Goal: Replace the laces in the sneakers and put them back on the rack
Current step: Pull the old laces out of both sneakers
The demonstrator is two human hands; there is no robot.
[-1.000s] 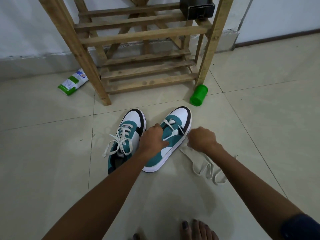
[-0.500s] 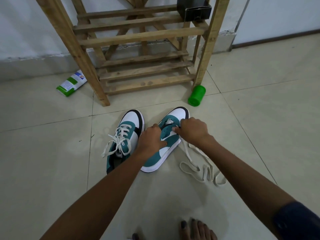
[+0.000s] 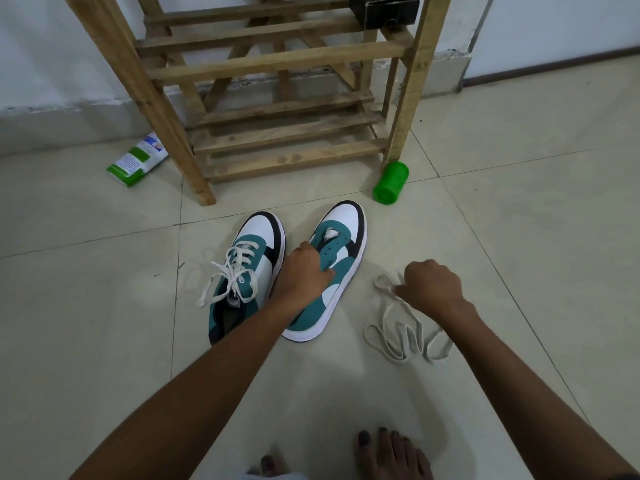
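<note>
Two teal, white and black sneakers stand side by side on the tiled floor before the wooden rack [image 3: 277,60]. The left sneaker [image 3: 247,268] still carries its white lace, tied loosely. The right sneaker [image 3: 332,261] has bare eyelets with no lace in them. My left hand [image 3: 303,271] grips the right sneaker at its inner side. My right hand [image 3: 431,287] pinches one end of a loose cream lace [image 3: 401,337], which lies in coils on the floor to the right of the shoes.
A green cup [image 3: 390,183] lies on its side by the rack's right leg. A green and white packet [image 3: 136,161] lies left of the rack. A black box [image 3: 382,10] sits on an upper shelf. My bare toes [image 3: 381,452] show at the bottom edge.
My right hand pulled the lace out of the right sneaker's last eyelets and moved away to the right with it. My left hand stayed on the shoe.
</note>
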